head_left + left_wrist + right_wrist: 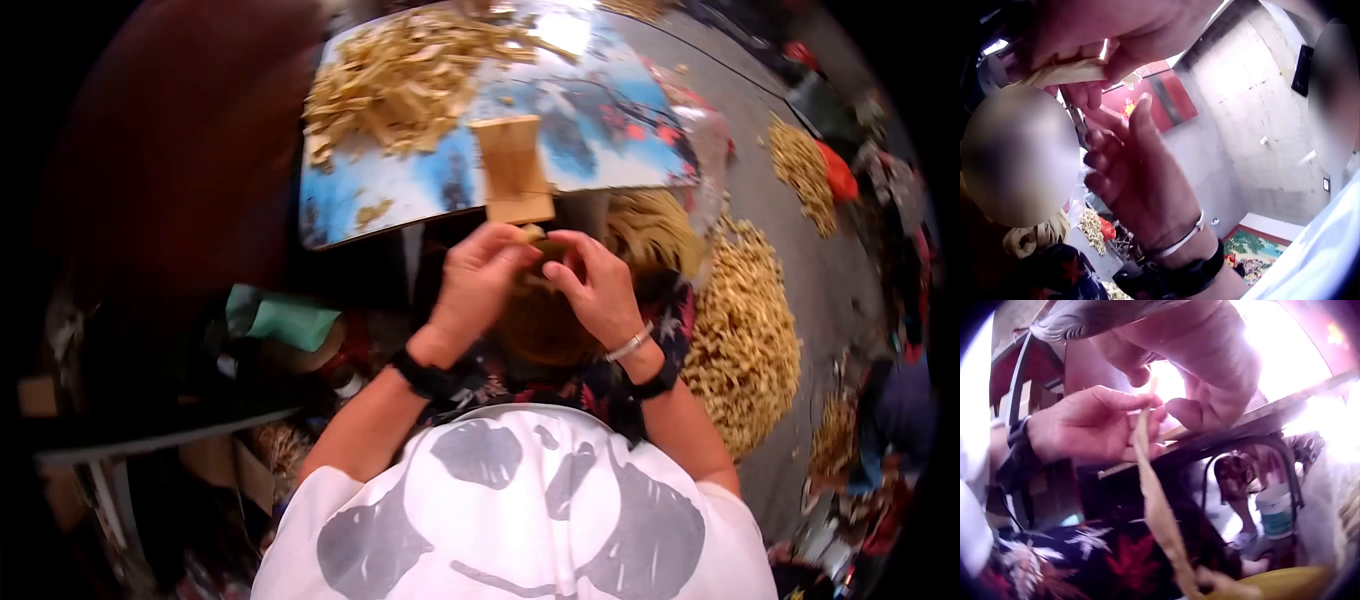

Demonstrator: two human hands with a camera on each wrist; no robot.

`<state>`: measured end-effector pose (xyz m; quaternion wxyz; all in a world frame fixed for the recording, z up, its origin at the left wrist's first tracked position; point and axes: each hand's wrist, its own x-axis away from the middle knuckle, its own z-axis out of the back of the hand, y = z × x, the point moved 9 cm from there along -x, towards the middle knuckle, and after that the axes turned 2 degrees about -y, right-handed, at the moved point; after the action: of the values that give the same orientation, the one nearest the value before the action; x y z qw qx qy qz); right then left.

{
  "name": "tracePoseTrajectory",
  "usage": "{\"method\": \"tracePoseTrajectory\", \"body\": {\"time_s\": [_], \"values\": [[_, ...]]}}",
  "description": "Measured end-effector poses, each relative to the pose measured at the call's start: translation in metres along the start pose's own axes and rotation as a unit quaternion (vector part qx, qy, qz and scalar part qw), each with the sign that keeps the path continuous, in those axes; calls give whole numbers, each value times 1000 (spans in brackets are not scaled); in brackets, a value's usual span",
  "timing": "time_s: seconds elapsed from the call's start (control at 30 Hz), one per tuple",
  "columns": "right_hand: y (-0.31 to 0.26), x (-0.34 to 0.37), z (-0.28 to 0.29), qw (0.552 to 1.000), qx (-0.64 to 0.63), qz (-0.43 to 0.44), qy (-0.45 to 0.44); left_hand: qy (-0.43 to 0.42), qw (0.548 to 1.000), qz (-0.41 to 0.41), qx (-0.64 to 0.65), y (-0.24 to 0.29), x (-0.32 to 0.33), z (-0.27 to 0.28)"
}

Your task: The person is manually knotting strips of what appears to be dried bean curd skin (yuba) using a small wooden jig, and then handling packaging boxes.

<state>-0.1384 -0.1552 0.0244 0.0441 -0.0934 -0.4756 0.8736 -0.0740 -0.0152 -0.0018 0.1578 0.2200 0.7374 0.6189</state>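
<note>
Pinched between thumb and fingers of my left hand [478, 285] is a pale yellow strip [530, 234], close to the front end of a wooden block [512, 165]. The right hand [597, 292] is beside it, fingers bent loosely, with a gap between thumb and index finger. In the right wrist view the strip [1159, 509] hangs twisted from the left hand [1100, 422], below the right hand [1210, 375]. The left wrist view shows the strip [1072, 74] under the left hand [1129, 28], and the right hand [1144, 178] facing it; whether its fingertips touch the strip is unclear.
A patterned table [420, 200] bears a heap of yellow pieces [400, 85]. Long pale strips [655, 232] lie right of the hands. Beyond them a large pile of twisted pieces [742, 340] is on the floor. A yellow rim [1291, 584] shows low in the right wrist view.
</note>
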Motion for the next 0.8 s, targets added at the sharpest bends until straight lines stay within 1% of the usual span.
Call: {"method": "tracePoseTrajectory", "body": {"time_s": [0.03, 0.07, 0.1, 0.13, 0.17, 0.2, 0.23, 0.27, 0.3, 0.33, 0.37, 0.4, 0.47, 0.5, 0.6, 0.63, 0.67, 0.7, 0.73, 0.77, 0.8], "values": [[-8, 4, -8, 997, 7, 69, 26, -8, 998, -47, -45, -2, 5, -9], [-15, 8, -16, 989, 5, 140, 52, -23, 995, -59, -78, -2, 14, -17], [-16, 10, -23, 993, -25, 104, 47, -10, 994, -76, -80, -16, 18, -18], [-13, 15, -25, 996, -48, 65, 42, 22, 984, -106, -138, -11, 25, -18], [-14, 20, -26, 994, -8, 96, 54, 55, 951, -175, -248, 0, 33, -16], [-16, 26, -26, 989, 34, 126, 73, 99, 930, -229, -272, 9, 41, -14], [-13, 29, -28, 994, 13, 91, 56, 101, 947, -121, -278, -14, 43, -7], [-9, 33, -30, 998, -5, 55, 40, 100, 956, -11, -276, -38, 46, 3], [-9, 37, -30, 996, -4, 81, 44, 63, 980, 164, -91, -72, 49, 5], [-12, 41, -34, 996, -1, 82, 32, 19, 940, 323, 108, -97, 63, -5], [-20, 47, -37, 995, 8, 97, 13, -23, 919, 346, 186, -95, 70, -10], [-28, 52, -42, 994, 17, 111, -5, -26, 922, 328, 204, -96, 70, -9], [-26, 63, -51, 996, -18, 80, -31, -37, 926, 291, 239, -108, 60, -15], [-24, 66, -54, 997, -33, 62, -43, -35, 936, 284, 204, -107, 57, -13], [-25, 72, -54, 994, -73, 62, -49, -50, 955, 248, 158, -101, 57, -19], [-22, 73, -53, 994, -60, 81, -52, -52, 971, 211, 105, -108, 51, -18], [-24, 73, -50, 993, -26, 104, -40, -44, 989, 144, -1, -105, 44, -13], [-27, 73, -48, 991, 7, 127, -28, -34, 991, 76, -107, -94, 40, -8], [-31, 73, -48, 988, 39, 151, -15, -25, 977, 7, -213, -83, 38, -6], [-28, 71, -48, 992, 19, 120, -18, -23, 962, -31, -271, -77, 40, -9], [-21, 70, -48, 995, -40, 92, -20, -17, 940, -54, -338, -59, 45, -14]]}}
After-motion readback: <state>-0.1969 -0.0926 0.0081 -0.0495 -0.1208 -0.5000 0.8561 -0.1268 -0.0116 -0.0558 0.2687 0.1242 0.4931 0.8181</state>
